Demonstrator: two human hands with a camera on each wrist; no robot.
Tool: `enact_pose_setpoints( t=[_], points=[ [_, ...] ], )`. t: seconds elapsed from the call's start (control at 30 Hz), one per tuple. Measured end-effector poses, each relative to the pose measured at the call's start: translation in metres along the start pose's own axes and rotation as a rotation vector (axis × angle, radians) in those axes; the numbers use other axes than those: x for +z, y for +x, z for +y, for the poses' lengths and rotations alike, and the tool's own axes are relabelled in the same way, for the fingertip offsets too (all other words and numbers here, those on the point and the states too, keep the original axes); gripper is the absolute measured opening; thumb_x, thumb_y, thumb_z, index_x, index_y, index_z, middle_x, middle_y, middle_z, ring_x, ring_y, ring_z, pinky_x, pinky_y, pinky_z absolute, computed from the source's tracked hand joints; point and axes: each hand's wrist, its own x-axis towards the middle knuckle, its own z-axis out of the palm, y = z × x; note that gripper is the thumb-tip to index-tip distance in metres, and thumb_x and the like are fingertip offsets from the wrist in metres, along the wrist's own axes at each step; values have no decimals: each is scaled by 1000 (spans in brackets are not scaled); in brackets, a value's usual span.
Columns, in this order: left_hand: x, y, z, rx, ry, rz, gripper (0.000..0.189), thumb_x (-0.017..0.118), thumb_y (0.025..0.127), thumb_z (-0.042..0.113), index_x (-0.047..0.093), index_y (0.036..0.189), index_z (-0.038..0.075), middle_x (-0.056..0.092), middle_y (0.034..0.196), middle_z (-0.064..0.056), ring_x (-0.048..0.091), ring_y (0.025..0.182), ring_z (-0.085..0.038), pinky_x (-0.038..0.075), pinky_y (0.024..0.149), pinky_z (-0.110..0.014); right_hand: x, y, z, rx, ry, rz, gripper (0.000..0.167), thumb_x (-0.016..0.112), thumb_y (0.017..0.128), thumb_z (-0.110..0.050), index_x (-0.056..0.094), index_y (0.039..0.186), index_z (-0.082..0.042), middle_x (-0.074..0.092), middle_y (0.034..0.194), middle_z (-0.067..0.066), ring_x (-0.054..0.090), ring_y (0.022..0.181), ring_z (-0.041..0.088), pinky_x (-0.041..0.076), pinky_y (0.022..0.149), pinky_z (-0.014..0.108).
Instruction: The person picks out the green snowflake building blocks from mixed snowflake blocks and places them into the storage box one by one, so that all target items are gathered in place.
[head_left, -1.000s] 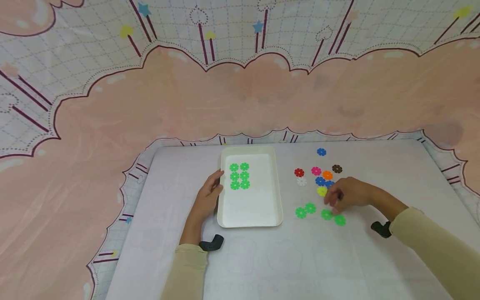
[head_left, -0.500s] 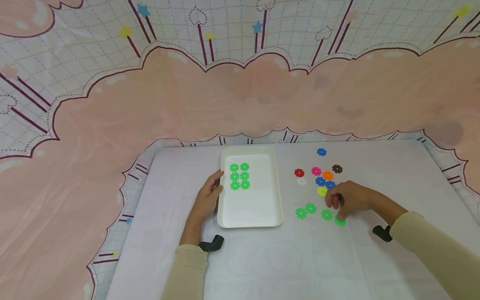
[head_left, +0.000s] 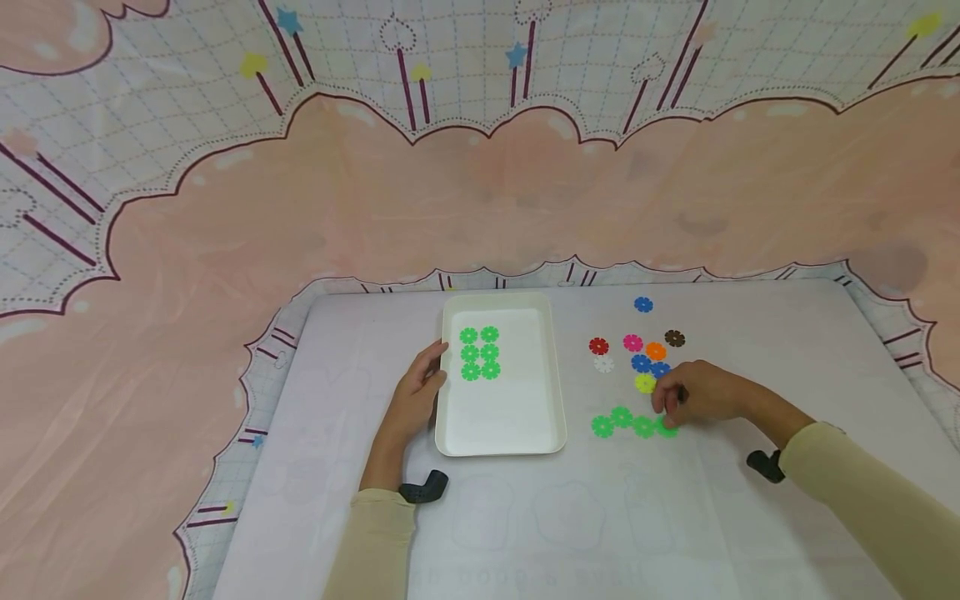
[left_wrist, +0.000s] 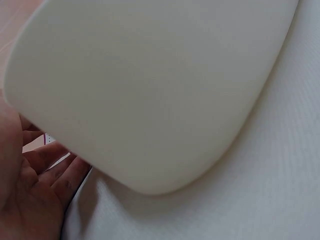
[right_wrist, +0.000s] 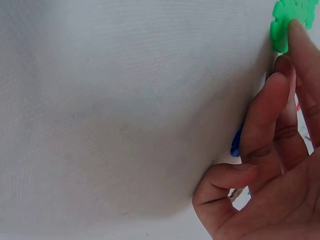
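Four green discs (head_left: 643, 427): lying at four o'clock from tray (head_left: 528, 383)
Left hand (head_left: 415, 392): touching tray's nine-o'clock rim, grip unclear
Right hand (head_left: 697, 392): loosely bent, fingertip touching rightmost disc (head_left: 664, 427)
Yellow disc (head_left: 643, 383): crowding fingers at nine o'clock

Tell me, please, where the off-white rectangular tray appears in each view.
Head: the off-white rectangular tray lies just below the picture's centre.
Left wrist: it fills the upper middle, cut off by the top edge.
Right wrist: not in it.
Shared landmark: the white table surface, visible in all three.
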Motion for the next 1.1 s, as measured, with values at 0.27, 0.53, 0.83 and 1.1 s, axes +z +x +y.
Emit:
enact_pose_setpoints(
  t=[0.27,0.53,0.83,1.1],
  points=[
    [0,0,0,7,-1,-2,47,48,106,13,46,153,17,34,165,6,37,152,-22,35,122,-49,0,0,-2,26,-16,6,24,92,75,-23,73,90,-25,63,81,-6,56,84,17,51,71,27],
    [0,0,2,2,-3,-2,47,48,106,13,47,153,16,34,165,6,39,150,-23,36,121,-49,-1,-2,-8,21,-9,4,23,91,75,-19,72,88,-21,62,80,-4,55,82,16,51,71,26],
    [1,-1,4,-13,0,2,47,48,107,13,47,153,17,34,165,7,40,149,-24,38,119,-51,-8,1,-9,46,5,-63,18,88,80,-24,71,85,-22,63,85,-3,55,87,19,51,73,30],
    [0,-2,4,-12,-9,-5,47,48,107,13,46,153,17,34,166,5,41,148,-26,40,118,-53,-13,3,-9,40,105,-120,17,85,83,-23,71,91,-16,59,83,1,54,85,21,49,69,28]
  ],
)
